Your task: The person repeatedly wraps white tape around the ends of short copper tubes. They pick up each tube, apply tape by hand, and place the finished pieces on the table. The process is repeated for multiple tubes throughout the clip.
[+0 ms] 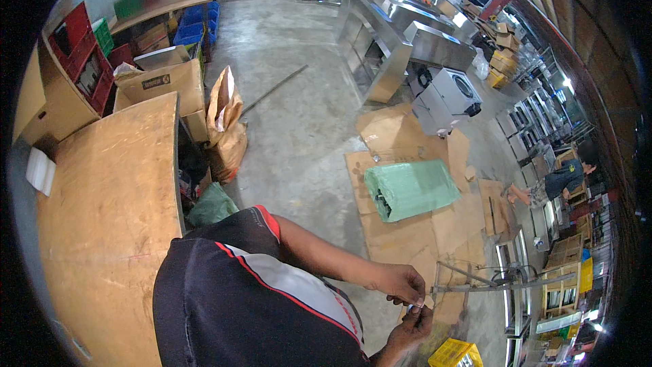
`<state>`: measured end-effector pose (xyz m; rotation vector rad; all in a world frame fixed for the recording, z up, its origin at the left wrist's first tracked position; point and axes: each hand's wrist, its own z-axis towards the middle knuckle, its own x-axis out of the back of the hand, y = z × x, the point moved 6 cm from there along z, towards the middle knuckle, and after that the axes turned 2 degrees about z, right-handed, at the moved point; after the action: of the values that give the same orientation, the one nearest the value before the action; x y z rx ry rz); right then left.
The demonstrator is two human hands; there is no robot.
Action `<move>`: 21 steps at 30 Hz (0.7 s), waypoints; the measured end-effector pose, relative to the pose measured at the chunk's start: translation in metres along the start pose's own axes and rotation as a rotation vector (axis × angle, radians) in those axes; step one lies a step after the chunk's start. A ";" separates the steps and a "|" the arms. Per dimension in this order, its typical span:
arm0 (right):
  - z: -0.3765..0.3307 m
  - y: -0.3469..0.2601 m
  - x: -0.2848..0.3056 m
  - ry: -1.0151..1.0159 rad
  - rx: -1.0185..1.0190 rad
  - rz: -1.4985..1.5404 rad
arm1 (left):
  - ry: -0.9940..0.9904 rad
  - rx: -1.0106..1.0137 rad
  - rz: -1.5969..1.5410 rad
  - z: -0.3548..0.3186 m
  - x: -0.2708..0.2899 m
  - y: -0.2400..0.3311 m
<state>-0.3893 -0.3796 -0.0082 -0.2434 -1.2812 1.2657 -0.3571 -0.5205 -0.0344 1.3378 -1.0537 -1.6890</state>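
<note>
My left hand [402, 284] reaches in from the dark, red-edged sleeve, its fingers closed in a pinch. Just below it, my right hand [410, 329] is closed too, fingertips almost meeting those of the left. Between them shows a small whitish, shiny piece [411, 308], mostly covered by the fingers; its kind is too small to tell. Beyond the hands, a bundle wrapped in green woven plastic [414, 189] lies on flattened cardboard [380, 234]. Near my right hand stands a yellow plastic crate [454, 355].
A wooden-topped table [112, 217] stands at left, beside a cardboard box [163, 88] and a brown sack [227, 129]. A metal rod [275, 87] lies on the floor. Stainless steel units [380, 34] and a white machine [445, 98] stand ahead. Another person [562, 183] is at far right.
</note>
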 end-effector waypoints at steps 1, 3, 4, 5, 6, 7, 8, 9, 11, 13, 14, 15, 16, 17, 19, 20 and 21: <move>-0.001 -0.003 0.002 -0.016 -0.040 -0.012 | -0.018 0.011 -0.032 0.001 0.000 -0.003; -0.002 -0.002 0.003 -0.020 -0.057 -0.015 | -0.079 0.070 -0.088 0.003 -0.002 -0.009; -0.004 0.008 0.003 -0.011 -0.033 -0.006 | -0.108 0.099 -0.116 0.004 -0.004 -0.011; -0.004 0.009 0.003 -0.002 -0.011 0.002 | -0.097 0.094 -0.114 0.004 -0.004 -0.011; -0.005 0.010 0.004 0.001 -0.007 0.023 | -0.085 0.089 -0.112 0.002 -0.004 -0.010; -0.005 0.010 0.004 0.003 -0.001 0.044 | -0.073 0.082 -0.109 0.000 -0.004 -0.009; -0.006 0.009 0.005 0.010 0.001 0.065 | -0.048 0.032 -0.069 -0.002 -0.004 -0.004; -0.006 0.009 0.005 0.017 -0.006 0.056 | -0.023 -0.019 -0.029 -0.006 -0.005 0.001; -0.007 0.008 0.004 0.029 -0.016 0.040 | 0.011 -0.117 0.072 -0.006 -0.002 0.008; -0.005 0.014 0.002 0.034 -0.026 0.060 | 0.029 -0.210 0.192 -0.003 0.000 0.010; -0.002 0.015 0.000 0.034 -0.027 0.074 | 0.027 -0.200 0.205 -0.002 0.000 0.010; 0.000 0.013 -0.001 0.018 -0.012 0.047 | 0.025 -0.191 0.218 -0.003 0.001 0.010; 0.001 0.009 -0.001 0.001 0.003 0.020 | 0.024 -0.182 0.231 -0.004 0.003 0.011; 0.002 0.006 -0.003 -0.011 0.017 -0.010 | 0.035 -0.171 0.256 -0.005 0.004 0.013; 0.004 0.009 -0.007 -0.009 0.055 -0.003 | 0.061 -0.151 0.306 -0.010 0.007 0.019; 0.005 0.006 -0.009 -0.013 0.076 -0.001 | 0.084 -0.214 0.376 -0.010 0.009 0.021; 0.007 0.004 -0.012 -0.005 0.058 0.036 | 0.108 -0.276 0.446 -0.011 0.011 0.020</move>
<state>-0.3946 -0.3905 -0.0154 -0.2225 -1.2471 1.3327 -0.3479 -0.5406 -0.0213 0.9240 -0.9334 -1.3536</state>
